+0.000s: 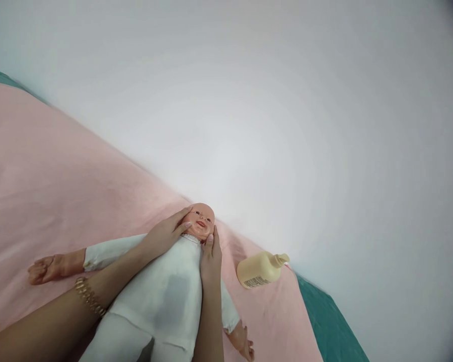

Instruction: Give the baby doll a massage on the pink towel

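Note:
A baby doll (173,296) with a white cloth body lies on its back, its arms spread out to both sides. My left hand (168,234) rests against one side of the doll's head (202,219), with the thumb on its cheek. On the other side of the head is my right hand (212,259), its fingers upright along the cheek and jaw. Together the two hands cup the head between them. The doll's face is turned up, and its neck is partly hidden.
A pale yellow pump bottle (258,270) stands to the right of the doll. Beneath them is a pink cloth (60,166), with a green surface (330,322) showing at its edge. A white wall (268,125) rises behind.

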### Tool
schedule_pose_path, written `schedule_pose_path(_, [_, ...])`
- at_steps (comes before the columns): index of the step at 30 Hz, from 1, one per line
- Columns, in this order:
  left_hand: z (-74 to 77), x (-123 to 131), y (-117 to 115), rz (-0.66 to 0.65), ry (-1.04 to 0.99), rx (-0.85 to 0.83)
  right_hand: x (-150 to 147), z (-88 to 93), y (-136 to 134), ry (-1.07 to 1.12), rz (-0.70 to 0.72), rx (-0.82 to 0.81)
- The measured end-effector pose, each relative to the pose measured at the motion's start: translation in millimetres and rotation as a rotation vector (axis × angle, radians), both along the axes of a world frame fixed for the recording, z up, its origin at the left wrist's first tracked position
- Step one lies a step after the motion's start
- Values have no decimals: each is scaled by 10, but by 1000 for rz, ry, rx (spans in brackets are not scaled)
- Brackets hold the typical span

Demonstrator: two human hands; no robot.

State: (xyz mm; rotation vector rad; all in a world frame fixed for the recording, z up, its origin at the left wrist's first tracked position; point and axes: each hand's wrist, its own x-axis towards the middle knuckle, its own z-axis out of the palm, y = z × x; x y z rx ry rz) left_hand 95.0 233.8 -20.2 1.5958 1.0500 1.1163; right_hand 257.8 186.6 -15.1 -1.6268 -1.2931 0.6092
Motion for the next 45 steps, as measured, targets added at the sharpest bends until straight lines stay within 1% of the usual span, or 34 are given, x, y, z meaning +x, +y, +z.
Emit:
schedule_pose_path(5, [37, 2, -26, 2, -45, -20, -47, 39, -33, 39, -16, 15])
schedule_pose_path(11, [-8, 16, 2, -42, -148, -46, -124, 60, -54, 89, -17, 28])
schedule_pose_path(17, [11, 18, -13, -27, -154, -59, -142, 60, -45, 115, 5, 25])
schedule_pose_path(26, [137, -7, -65, 23, -65, -83, -33, 37, -20, 70, -1, 33])
schedule_pose_path(32, [61, -7, -18, 16, -75, -34, 13, 22, -20, 61, 24, 37])
schedule_pose_path(36, [21, -15, 11, -2, -39, -44, 25, 26, -35, 67, 39, 45])
schedule_pose_path(45, [35, -12, -10, 14, -17, -28, 76, -31, 15, 85, 63, 70])
